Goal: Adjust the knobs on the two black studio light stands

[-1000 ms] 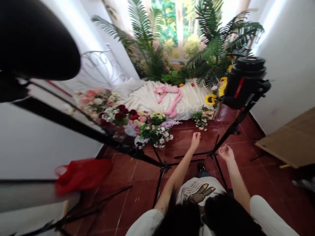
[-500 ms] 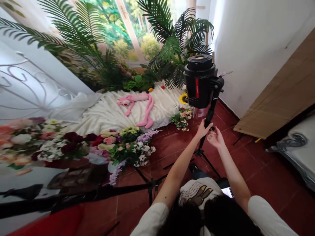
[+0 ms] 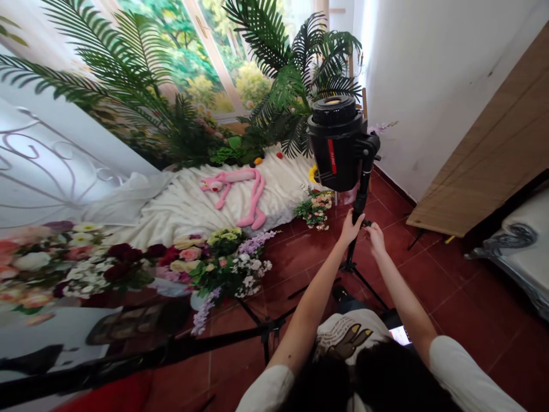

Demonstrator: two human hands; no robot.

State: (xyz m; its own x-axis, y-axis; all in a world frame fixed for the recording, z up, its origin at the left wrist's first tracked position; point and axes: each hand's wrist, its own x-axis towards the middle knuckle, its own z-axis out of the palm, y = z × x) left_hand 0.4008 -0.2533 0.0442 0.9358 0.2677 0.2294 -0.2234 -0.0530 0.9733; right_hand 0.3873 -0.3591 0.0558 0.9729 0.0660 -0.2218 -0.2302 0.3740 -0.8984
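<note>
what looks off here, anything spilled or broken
Nothing looks spilled or broken. One mild oddity: the light has its yellow-centred end facing up, rather than toward the pink toy on the blanket. The left hand grips the stand below it.

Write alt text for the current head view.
A person's left hand grips the stand of a black studio light, the right hand beside it. Beyond, a pink plush toy lies on white fabric near flowers and palm fronds.
</note>
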